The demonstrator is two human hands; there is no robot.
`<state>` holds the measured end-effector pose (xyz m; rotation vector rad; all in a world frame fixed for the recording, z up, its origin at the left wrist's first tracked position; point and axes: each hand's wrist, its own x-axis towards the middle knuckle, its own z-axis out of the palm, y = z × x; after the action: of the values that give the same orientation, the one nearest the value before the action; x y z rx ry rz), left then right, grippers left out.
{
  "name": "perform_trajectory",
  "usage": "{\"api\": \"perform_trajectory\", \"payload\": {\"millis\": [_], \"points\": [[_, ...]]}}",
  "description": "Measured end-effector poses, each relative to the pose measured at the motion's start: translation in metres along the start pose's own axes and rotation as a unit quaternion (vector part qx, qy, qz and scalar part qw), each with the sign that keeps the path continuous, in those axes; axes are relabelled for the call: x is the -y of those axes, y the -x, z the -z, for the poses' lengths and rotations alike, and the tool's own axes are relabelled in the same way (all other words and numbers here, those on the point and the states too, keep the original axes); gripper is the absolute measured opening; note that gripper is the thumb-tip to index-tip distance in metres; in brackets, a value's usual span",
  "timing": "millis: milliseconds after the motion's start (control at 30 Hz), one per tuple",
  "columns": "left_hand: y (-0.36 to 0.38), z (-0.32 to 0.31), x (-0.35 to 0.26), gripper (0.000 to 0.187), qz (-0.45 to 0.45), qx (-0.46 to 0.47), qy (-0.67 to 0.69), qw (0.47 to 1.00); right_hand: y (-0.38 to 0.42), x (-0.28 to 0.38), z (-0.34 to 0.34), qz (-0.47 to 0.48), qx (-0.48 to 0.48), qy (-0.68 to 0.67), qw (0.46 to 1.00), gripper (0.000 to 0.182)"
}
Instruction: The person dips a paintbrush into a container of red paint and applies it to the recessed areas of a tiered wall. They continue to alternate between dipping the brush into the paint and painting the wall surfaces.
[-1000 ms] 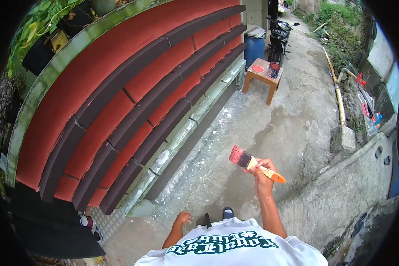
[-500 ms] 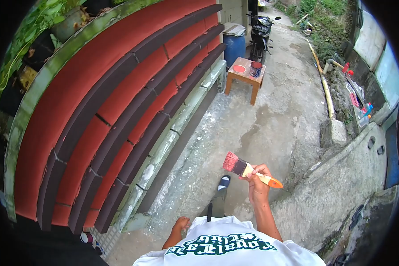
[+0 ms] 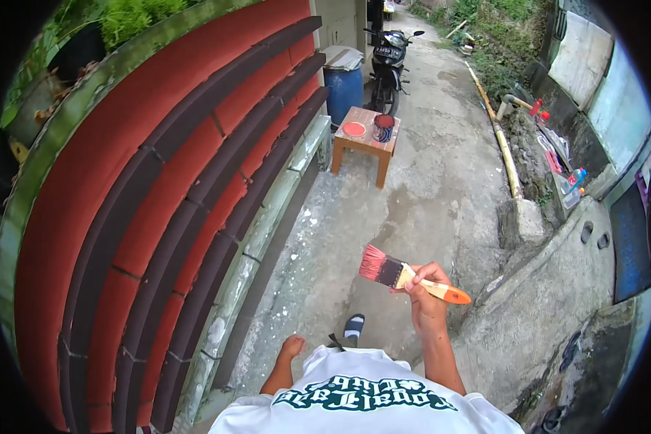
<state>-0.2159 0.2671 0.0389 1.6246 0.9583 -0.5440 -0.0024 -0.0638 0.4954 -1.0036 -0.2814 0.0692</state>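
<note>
My right hand (image 3: 428, 283) is closed around the wooden handle of a wide paintbrush (image 3: 412, 278), held out in front of my body. The brush's bristles are coated in reddish-pink paint and point left, towards the wall; its handle end is orange. Low by my left side hangs my left hand (image 3: 292, 346), near my white shirt. Its fingers are mostly turned out of sight. On a small wooden table (image 3: 362, 145) ahead stand an open paint can (image 3: 383, 129) with drips down its side and a round lid (image 3: 354, 129) covered in red paint.
Along the left runs a curved red wall (image 3: 72, 231) with dark brown ledges (image 3: 173, 195). A blue barrel (image 3: 344, 90) and a parked motorbike (image 3: 388, 65) stand beyond the table. On the right, a bamboo pole (image 3: 503, 148) borders the concrete path; bottles (image 3: 575, 181) lie beside it.
I have moved forward along the path; the table and motorbike now appear further left and nearer. The paintbrush stays in my right hand at about the same height.
</note>
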Motion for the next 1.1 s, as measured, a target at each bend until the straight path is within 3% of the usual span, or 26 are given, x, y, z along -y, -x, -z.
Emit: {"api": "perform_trajectory", "payload": {"millis": [33,133,267,433,533,733,900,1100], "points": [[-0.012,-0.001,-0.026,0.017,-0.004,-0.024,0.034,0.999,-0.016,-0.002,0.001,0.002,-0.01,-0.003,1.0,0.02],[-0.058,0.006,-0.085,0.011,-0.065,0.0,-0.103,0.993,-0.047,-0.004,0.003,-0.003,-0.033,-0.017,0.999,0.019],[-0.073,0.005,-0.165,0.009,-0.118,0.029,-0.054,0.991,-0.079,-0.008,0.013,-0.02,-0.017,-0.037,0.999,0.019],[-0.111,-0.007,-0.186,0.008,-0.159,0.073,-0.062,0.983,-0.121,-0.018,0.025,-0.034,-0.044,-0.042,0.998,0.02],[-0.12,-0.012,-0.175,0.011,-0.137,0.095,-0.101,0.981,-0.147,-0.023,0.04,-0.039,-0.049,-0.032,0.998,0.022],[-0.123,-0.021,-0.191,0.015,0.004,0.087,-0.159,0.983,-0.215,-0.031,0.071,-0.049,-0.043,-0.053,0.996,0.028],[-0.164,-0.041,-0.23,0.017,0.013,0.115,-0.218,0.969,-0.284,-0.027,0.105,-0.042,-0.049,-0.046,0.997,0.03],[-0.197,-0.068,-0.345,0.018,-0.042,0.056,-0.061,0.996,-0.358,-0.017,0.148,-0.047,-0.076,-0.037,0.995,0.029]]}}
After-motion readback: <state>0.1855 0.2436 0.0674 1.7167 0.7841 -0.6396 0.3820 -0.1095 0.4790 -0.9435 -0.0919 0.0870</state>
